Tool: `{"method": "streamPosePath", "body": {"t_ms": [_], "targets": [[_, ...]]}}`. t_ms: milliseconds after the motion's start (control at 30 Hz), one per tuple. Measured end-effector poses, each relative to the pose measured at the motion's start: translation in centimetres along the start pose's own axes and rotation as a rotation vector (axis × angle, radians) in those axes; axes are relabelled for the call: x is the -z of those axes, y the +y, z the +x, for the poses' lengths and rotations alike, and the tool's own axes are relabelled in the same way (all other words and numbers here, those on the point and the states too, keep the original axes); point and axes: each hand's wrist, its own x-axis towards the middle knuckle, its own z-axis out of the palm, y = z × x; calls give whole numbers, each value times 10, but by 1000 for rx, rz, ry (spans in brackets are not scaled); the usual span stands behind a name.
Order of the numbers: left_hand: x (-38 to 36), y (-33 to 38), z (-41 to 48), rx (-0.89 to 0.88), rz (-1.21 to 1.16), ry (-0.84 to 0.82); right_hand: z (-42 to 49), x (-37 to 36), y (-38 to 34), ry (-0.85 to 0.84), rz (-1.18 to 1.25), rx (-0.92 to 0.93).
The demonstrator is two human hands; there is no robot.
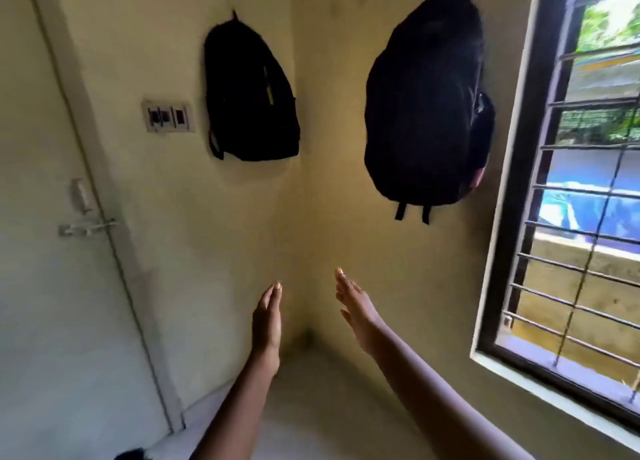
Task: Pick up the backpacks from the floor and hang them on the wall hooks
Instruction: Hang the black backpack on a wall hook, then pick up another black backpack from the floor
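Near the wall corner, left hand (266,324) and right hand (356,312) stretch forward, fingers straight, holding nothing. Small backpack (249,95) and big backpack (426,113) hang above.

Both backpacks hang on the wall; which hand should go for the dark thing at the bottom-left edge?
Left, probably: the left hand is open, empty and nearer the dark thing; the right hand, also empty, would have to cross over.

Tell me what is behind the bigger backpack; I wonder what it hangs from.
Only wall shows around the bigger backpack; the bag covers what lies behind, and its top leaves the frame.
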Motion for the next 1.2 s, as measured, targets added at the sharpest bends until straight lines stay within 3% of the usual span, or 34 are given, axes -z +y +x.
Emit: {"method": "streamPosePath", "body": {"t_ms": [333, 467, 667, 900, 1200], "targets": [[204, -89, -176, 289, 109, 374, -149, -130, 130, -405, 48, -406], [267, -87, -205, 335, 90, 543, -181, -188, 153, -508, 25, -481], [338, -85, -205, 396, 60, 659, -187, -272, 172, -596, -12, -538], [429, -102, -159, 460, 97, 597, -166, -381, 200, -549, -51, -580], [506, -158, -58, 636, 224, 480, -98, -465, 270, -422, -77, -692]]}}
